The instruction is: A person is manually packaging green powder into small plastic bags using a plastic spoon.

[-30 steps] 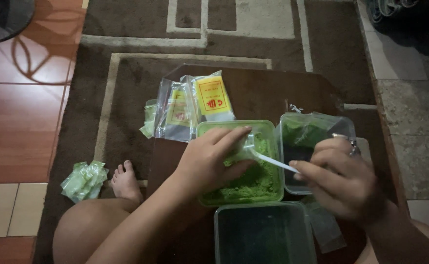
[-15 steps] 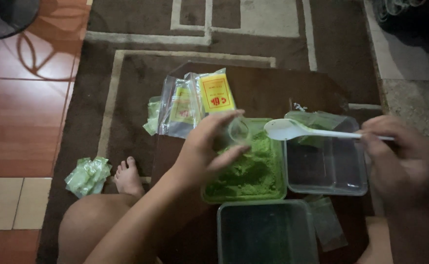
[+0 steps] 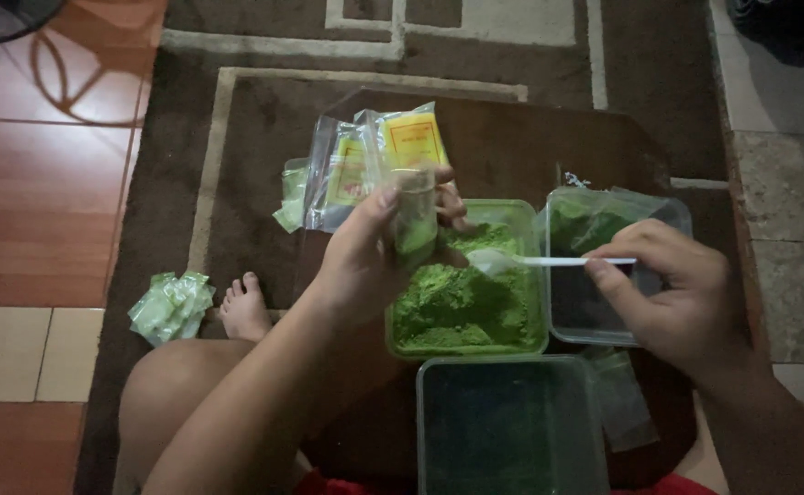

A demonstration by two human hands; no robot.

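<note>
Left hand (image 3: 365,261) up over the tub of green powder (image 3: 466,298), fingers pinched round a small clear sachet (image 3: 415,218) held upright, a little green already in its bottom. Right hand (image 3: 672,293) comes in from the right, thumb and fingers pressed on the handle of a white plastic spoon (image 3: 521,262), its bowl low over the powder, just beside the sachet. The tub sits mid-table on the low dark table (image 3: 549,151).

Best judgement for a clean fill: keep the sachet mouth spread and directly above the tub, so spills drop back in, and tip the spoon slowly.

At the table's far left edge leans a stack of clear packets with yellow labels (image 3: 379,156), rectangular, red print. At the right edge, a clear container (image 3: 617,275) holding green. At the near edge, a dark lidded box (image 3: 507,426). Off the table, on the rug, a crumpled bundle of pale green bags (image 3: 171,304).
</note>
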